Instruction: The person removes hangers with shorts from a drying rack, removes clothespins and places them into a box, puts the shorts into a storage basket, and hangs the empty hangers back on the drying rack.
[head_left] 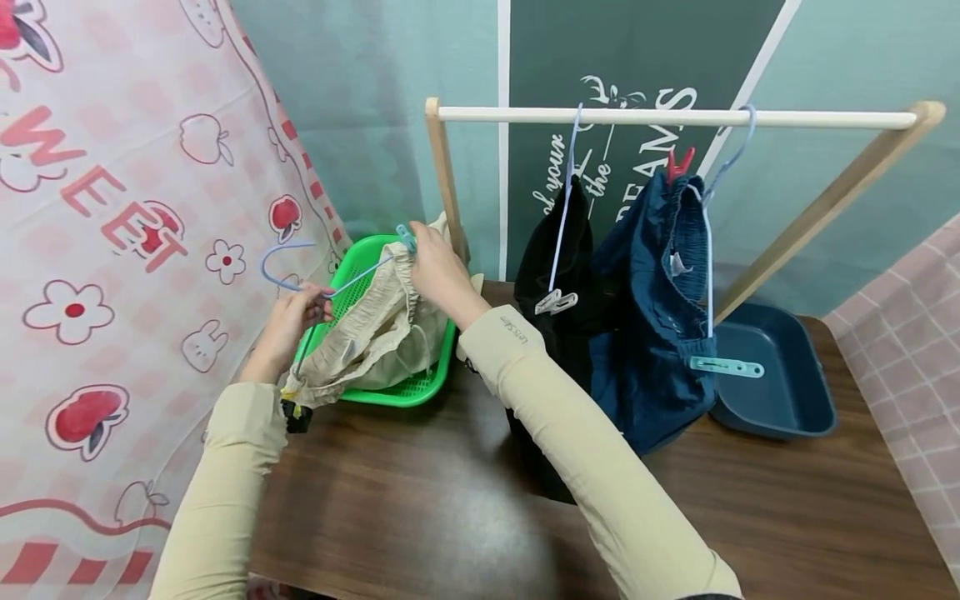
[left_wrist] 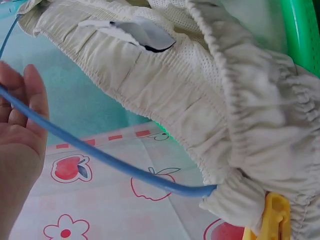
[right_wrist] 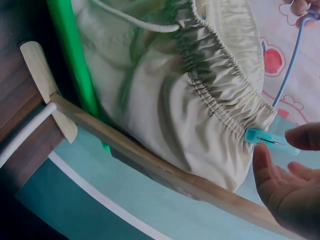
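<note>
My left hand (head_left: 296,317) holds a blue hanger (head_left: 352,283) near its hook; the wire crosses the fingers in the left wrist view. Cream elastic-waist trousers (head_left: 360,350) hang from the hanger, their lower part in a green basket (head_left: 412,400). A yellow clothespin (left_wrist: 276,215) grips the waistband at the near end. At the far end sits a light-blue clothespin (right_wrist: 270,140), clipped on the waistband. My right hand (head_left: 446,271) has its thumb and fingertips on either side of that clothespin.
A wooden rack with a white rod (head_left: 510,115) stands behind. Black clothing (head_left: 555,250) and dark-blue trousers (head_left: 637,333) hang there on blue hangers, fastened with clothespins. A dark-blue basin (head_left: 780,375) stands at the right on the brown table (head_left: 450,508). A patterned cloth (head_left: 135,292) hangs at left.
</note>
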